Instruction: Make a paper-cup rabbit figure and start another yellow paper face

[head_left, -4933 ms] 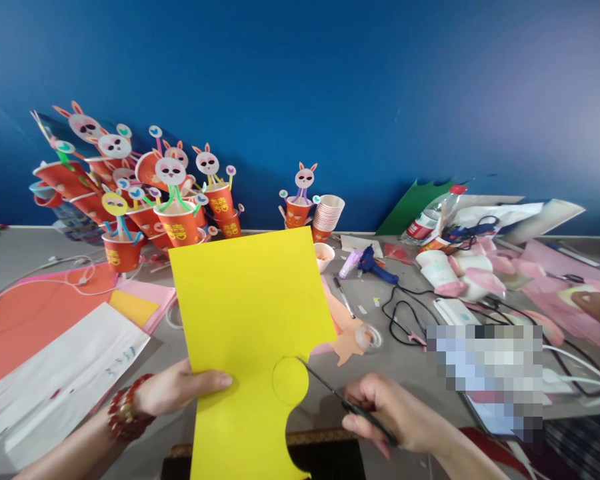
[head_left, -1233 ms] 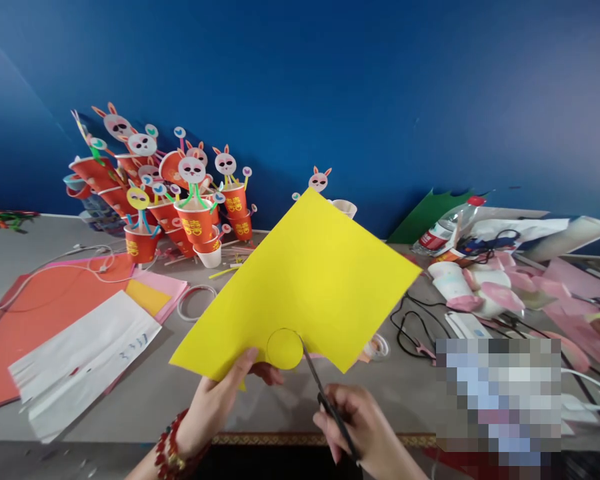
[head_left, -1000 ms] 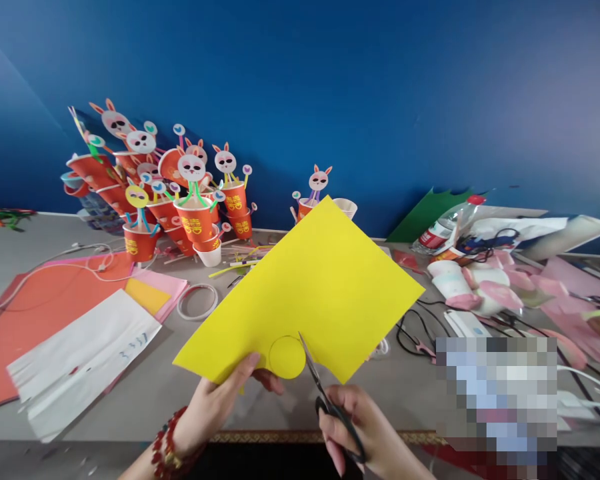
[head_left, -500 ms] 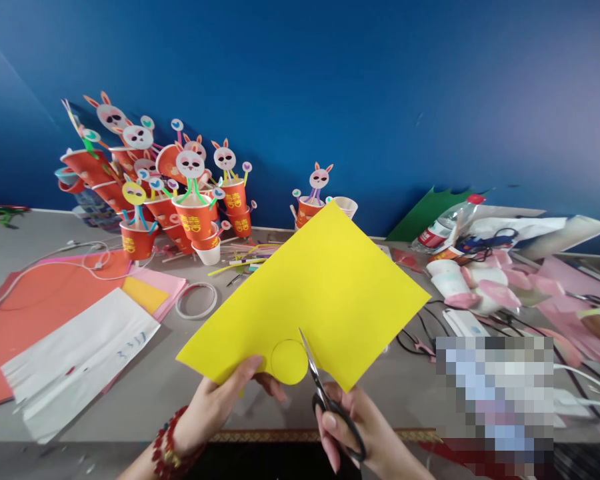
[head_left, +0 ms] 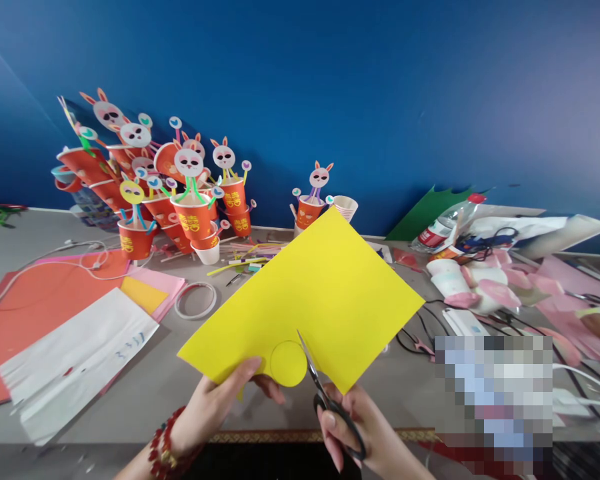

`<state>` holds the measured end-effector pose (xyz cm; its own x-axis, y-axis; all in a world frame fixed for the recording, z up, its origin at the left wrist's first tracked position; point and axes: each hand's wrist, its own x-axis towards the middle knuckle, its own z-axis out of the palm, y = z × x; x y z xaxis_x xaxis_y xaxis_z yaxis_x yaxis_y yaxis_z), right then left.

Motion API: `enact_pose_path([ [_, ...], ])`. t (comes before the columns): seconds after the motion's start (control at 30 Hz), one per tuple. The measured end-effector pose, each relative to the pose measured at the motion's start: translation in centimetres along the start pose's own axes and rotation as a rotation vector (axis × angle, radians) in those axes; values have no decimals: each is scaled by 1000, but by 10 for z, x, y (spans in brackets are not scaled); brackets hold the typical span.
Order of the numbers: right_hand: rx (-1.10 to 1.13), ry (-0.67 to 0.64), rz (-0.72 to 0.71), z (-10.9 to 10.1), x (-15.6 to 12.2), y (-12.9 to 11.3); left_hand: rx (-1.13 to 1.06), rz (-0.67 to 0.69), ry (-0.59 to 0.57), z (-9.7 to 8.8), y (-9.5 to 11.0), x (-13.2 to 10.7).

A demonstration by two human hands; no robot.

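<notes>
Hands (head_left: 219,400): yellow sheet (head_left: 325,280), scissors (head_left: 313,375) | cluttered grey table (head_left: 145,393) | blue wall (head_left: 300,80)

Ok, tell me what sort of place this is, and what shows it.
Probably a craft table, though whether at home or in a workshop I can't tell: scissors held at a sheet of yellow paper, red cups topped with rabbit faces, and orange paper at the left.

From here I see a bright yellow sheet (head_left: 320,287) with a thin dark circle drawn on it, and black-handled scissors (head_left: 316,380). Toward the back edge of the grey bench (head_left: 145,393), red cups (head_left: 200,220) carry yellow characters; gold-and-brown patterned trim (head_left: 265,437) runs along its front edge.
</notes>
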<state>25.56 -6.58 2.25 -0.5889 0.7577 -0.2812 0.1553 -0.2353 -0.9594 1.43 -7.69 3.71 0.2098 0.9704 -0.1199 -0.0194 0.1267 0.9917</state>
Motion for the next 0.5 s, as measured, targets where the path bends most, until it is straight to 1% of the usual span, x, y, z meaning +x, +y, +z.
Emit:
enact_pose_path([
  [0.17, 13, 3, 7, 1, 1, 0, -14, 2, -7, -1, 1, 1],
  [0.4, -10, -19, -9, 1, 2, -9, -19, -9, -18, -3, 3, 1],
  [0.5, -1, -15, -8, 1, 2, -7, -22, 0, -5, -2, 4, 2],
])
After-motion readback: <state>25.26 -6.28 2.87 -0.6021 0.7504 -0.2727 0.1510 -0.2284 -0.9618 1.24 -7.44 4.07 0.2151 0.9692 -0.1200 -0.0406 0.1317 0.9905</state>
